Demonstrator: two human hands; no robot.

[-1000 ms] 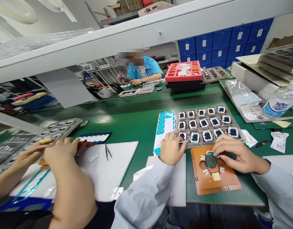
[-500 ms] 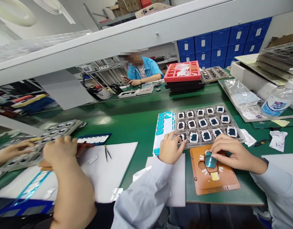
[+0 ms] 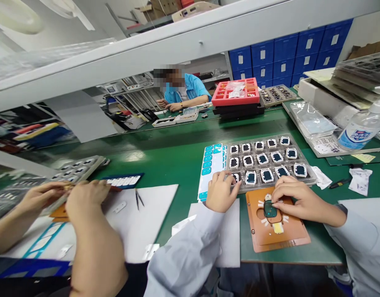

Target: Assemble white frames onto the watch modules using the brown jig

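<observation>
My right hand point(image 3: 298, 200) pinches the edge of a small dark rounded-square plate point(image 3: 269, 209). That plate is over the orange fixture point(image 3: 253, 239), which has a round hole and white strips around its middle. My left hand point(image 3: 222, 192), fingers apart, rests by the near left corner of a clear tray point(image 3: 264, 188). Its fingertips are at a white-framed part point(image 3: 236, 177) in that corner and partly hide it. Rows of similar white-framed parts with dark centres fill the tray. Beneath my left wrist lies a white foam pad point(image 3: 233, 243).
Left of the tray is a white sheet point(image 3: 205, 181) with teal stickers. A co-worker's bare arms point(image 3: 94, 231) work at my left, near tweezers point(image 3: 138, 200). Farther right stand a pump bottle point(image 3: 358, 130) and a black pen point(image 3: 340, 184). Another person point(image 3: 190, 90) sits opposite, beyond a red tray point(image 3: 236, 93).
The plate in my right hand has gone from a shiny teal look to dark green with small spots. My left hand stays put. The co-worker's hands have come together.
</observation>
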